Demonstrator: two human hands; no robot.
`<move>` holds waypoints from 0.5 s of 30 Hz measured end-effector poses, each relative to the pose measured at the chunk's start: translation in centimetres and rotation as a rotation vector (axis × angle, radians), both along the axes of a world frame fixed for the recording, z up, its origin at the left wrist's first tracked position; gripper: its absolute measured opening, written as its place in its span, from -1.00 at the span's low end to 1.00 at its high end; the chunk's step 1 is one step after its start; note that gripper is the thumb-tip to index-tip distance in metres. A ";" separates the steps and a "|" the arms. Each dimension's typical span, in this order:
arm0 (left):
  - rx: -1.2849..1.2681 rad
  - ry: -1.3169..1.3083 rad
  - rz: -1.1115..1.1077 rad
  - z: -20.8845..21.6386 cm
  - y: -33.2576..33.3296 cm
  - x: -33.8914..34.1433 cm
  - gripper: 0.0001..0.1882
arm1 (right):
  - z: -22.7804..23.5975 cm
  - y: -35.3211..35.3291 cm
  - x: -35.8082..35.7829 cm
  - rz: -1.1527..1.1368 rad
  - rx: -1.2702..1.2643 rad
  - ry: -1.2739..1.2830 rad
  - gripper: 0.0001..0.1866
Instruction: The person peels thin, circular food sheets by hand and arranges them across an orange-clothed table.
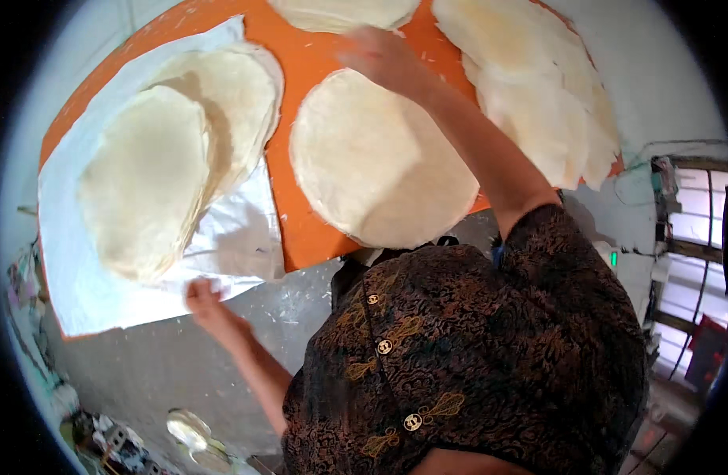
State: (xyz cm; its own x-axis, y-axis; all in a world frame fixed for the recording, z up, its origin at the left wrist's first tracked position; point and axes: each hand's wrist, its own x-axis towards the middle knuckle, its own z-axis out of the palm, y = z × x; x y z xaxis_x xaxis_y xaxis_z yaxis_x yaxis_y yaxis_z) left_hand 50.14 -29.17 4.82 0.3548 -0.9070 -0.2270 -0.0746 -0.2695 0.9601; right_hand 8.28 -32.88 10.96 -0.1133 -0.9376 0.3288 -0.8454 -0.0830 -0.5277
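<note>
A stack of thin, round, pale dough sheets (372, 166) lies in front of me on an orange table (300, 237). Over its far edge is my right hand (380, 59), its fingers smeared by motion. My left hand (205, 299) is by the table's near edge, just below the white cloth (71, 261); its fingers are blurred too, and I see nothing held in it. On that cloth rest two overlapping piles of round dough sheets, the nearer pile (146, 182) partly covering the farther pile (245, 103).
Overlapping irregular flat sheets (530, 95) cover the table's right side and hang past its edge. Another round stack (344, 12) sits at the far edge, cut off by the picture. Grey floor (126, 356) shows below, with clutter (114, 443) at lower left and a barred window (696, 237) at right.
</note>
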 end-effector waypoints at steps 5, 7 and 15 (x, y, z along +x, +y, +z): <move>0.469 0.483 -0.524 -4.5 4.8 -10.1 -0.69 | -7.0 16.8 -4.7 -0.677 0.363 0.193 -0.49; 0.528 0.529 -0.486 -5.3 4.2 -12.6 -0.72 | -8.7 21.1 -5.1 -0.798 0.424 0.048 -0.43; 0.539 0.629 -0.553 -4.6 0.8 -18.0 -0.60 | -11.2 24.3 -6.4 -0.955 0.228 -0.903 -0.49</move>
